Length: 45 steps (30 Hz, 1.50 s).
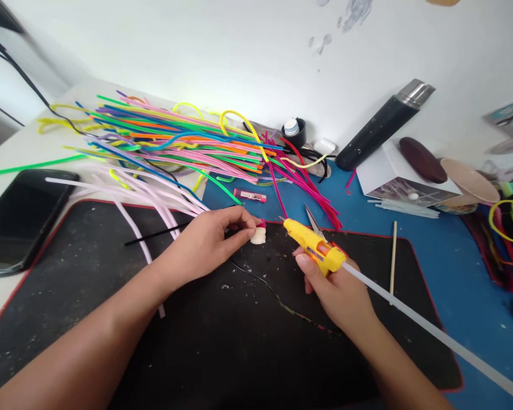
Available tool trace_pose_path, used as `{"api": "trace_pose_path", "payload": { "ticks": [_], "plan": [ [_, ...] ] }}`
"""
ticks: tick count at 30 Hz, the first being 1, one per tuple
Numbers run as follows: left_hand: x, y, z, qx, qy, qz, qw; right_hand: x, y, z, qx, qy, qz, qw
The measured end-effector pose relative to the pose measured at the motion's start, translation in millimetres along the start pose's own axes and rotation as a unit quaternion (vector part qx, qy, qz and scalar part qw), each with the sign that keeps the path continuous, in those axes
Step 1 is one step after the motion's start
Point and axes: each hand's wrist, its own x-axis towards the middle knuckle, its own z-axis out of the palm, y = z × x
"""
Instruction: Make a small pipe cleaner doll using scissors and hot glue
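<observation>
My left hand (216, 236) is closed in a pinch on a small cream piece (259, 236) with a magenta bit at its top edge. A thin black stem (151, 234) sticks out to the left behind that hand; whether the fingers hold it too is hidden. My right hand (336, 285) is wrapped around a yellow hot glue gun (310, 242). Its nozzle points up and left, a short way right of the cream piece and apart from it. From the gun's back, a long whitish glue stick (431, 327) runs to the lower right.
Under both hands lies a black mat (196, 353). Behind it are a heap of coloured pipe cleaners (175, 134), magenta ones (312, 191), a pink-labelled stick (250, 196) and scissors (313, 219). A phone (23, 219) lies left; a wooden stick (394, 256) and leaning flask (380, 128) are right.
</observation>
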Motion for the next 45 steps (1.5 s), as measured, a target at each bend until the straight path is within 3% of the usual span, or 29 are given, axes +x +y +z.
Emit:
{"api": "trace_pose_path", "payload": {
  "ticks": [10, 20, 27, 37, 45],
  "plan": [
    [-0.4, 0.5, -2.4, 0.014, 0.004, -0.009, 1.000, 0.1, 6.1, 2.6, -0.072, 0.022, -0.011, 0.997],
    [0.0, -5.6, 0.5, -0.022, 0.010, -0.011, 1.000, 4.3, 7.2, 4.3, -0.143, -0.040, -0.010, 0.989],
    [0.3, -2.2, -0.1, -0.014, 0.007, -0.005, 1.000, 2.5, 3.9, 2.1, -0.216, -0.079, -0.086, 0.969],
    [-0.3, -5.7, 0.9, -0.021, 0.012, -0.007, 1.000, 2.3, 2.2, 3.9, -0.027, 0.002, -0.069, 0.997],
    [-0.1, -3.8, 0.9, -0.020, 0.016, -0.009, 1.000, 7.9, -13.1, 15.0, 0.057, 0.010, -0.066, 0.996]
  ]
}}
